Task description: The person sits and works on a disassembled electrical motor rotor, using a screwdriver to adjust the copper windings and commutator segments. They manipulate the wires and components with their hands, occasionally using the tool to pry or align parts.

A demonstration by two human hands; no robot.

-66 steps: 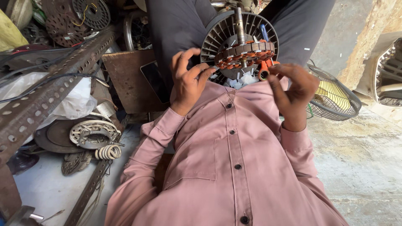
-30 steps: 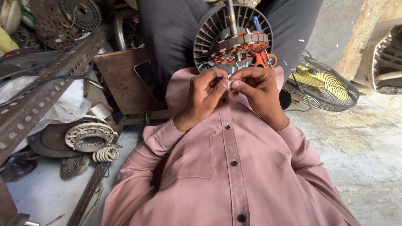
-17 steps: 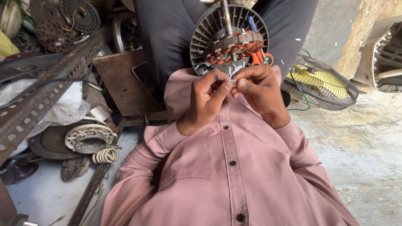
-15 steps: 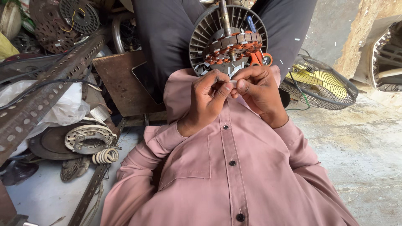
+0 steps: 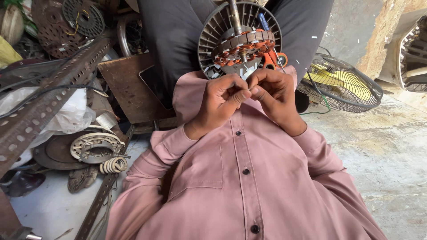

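To the left, a perforated rusty steel angle bar [image 5: 53, 95], a brown metal plate [image 5: 129, 86] and a pale wound stator ring [image 5: 95, 146] crowded the floor. Bare grey concrete floor [image 5: 382, 151] lay open on the right, short of a round wire fan guard [image 5: 342, 84].

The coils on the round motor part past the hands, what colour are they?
Copper-orange coils, ringed by grey metal fins; head view.
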